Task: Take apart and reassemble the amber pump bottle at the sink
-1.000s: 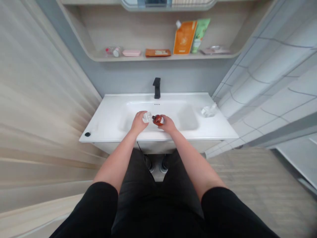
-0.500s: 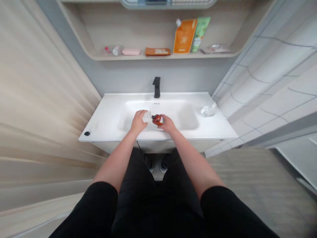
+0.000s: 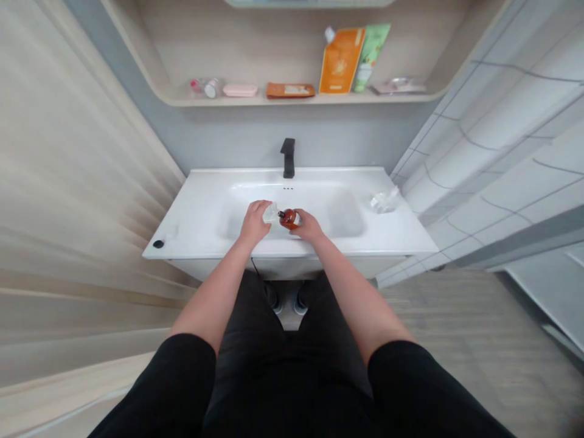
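Over the front of the white sink basin (image 3: 340, 213), my left hand (image 3: 254, 224) is closed around a small clear cup (image 3: 271, 213). My right hand (image 3: 308, 227) grips an amber bottle (image 3: 289, 219) with a pale label, tipped sideways so its dark neck points left. The bottle's mouth meets the cup's right side or rim; whether liquid is flowing is too small to see. Behind both hands stands a black faucet (image 3: 288, 158).
A crumpled clear plastic bag (image 3: 384, 201) lies on the counter's right. A small black cap (image 3: 158, 244) sits at the front left corner. Above, a shelf (image 3: 205, 101) holds an orange pouch (image 3: 342, 61), a green tube (image 3: 370, 58) and an orange packet (image 3: 291, 90). A curtain (image 3: 91, 152) hangs left.
The view has shifted slightly, so the shelf and sink sit a little higher in the picture. Both hands keep their holds, with the bottle's neck still at the cup.
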Motion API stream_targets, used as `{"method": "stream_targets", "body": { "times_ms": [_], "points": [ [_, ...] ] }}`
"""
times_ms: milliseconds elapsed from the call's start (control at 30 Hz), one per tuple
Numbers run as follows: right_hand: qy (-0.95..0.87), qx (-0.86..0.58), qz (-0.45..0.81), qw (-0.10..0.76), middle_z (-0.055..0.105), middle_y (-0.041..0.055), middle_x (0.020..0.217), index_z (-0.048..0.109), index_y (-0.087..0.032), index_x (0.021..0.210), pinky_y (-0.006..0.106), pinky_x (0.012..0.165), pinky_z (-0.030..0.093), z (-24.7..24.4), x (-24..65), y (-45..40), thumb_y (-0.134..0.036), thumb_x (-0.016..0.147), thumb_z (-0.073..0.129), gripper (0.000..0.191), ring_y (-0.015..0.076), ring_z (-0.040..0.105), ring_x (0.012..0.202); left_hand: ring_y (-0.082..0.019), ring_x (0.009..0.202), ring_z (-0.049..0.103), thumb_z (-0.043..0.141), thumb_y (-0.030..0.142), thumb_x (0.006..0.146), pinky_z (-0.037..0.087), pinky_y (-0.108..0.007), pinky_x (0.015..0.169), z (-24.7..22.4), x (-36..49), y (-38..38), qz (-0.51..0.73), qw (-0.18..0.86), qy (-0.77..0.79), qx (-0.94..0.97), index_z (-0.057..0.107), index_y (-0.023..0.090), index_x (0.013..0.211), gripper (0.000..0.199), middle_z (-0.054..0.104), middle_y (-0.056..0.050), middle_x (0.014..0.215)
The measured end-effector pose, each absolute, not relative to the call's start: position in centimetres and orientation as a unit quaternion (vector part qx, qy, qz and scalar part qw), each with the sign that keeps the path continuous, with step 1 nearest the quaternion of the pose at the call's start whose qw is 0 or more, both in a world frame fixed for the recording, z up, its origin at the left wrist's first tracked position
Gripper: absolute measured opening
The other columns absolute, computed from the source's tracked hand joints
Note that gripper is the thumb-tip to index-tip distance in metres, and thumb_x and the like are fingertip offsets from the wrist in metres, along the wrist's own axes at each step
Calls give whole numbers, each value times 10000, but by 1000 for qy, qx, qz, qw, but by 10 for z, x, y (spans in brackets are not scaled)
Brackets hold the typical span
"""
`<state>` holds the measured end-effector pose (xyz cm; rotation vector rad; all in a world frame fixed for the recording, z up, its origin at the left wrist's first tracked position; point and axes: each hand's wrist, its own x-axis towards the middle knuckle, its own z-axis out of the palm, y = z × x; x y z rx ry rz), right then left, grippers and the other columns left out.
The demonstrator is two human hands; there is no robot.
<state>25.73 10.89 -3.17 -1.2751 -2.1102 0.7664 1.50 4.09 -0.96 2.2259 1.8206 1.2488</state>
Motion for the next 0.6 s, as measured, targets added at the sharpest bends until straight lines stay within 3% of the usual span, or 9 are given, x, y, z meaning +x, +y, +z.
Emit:
{"method": "stream_targets", "body": {
  "times_ms": [600],
  "points": [
    [-782,-474,298,274,804,60,1367,688,-257,1467,475,1124,596,-27,258,106,-191,668,895,828,336,761,1232,-371,1432,602,704,-6,722,501,-601,1301,-7,17,37,382,-9,584,716,680,233,1488,803,696,-141,1463]
  ]
}}
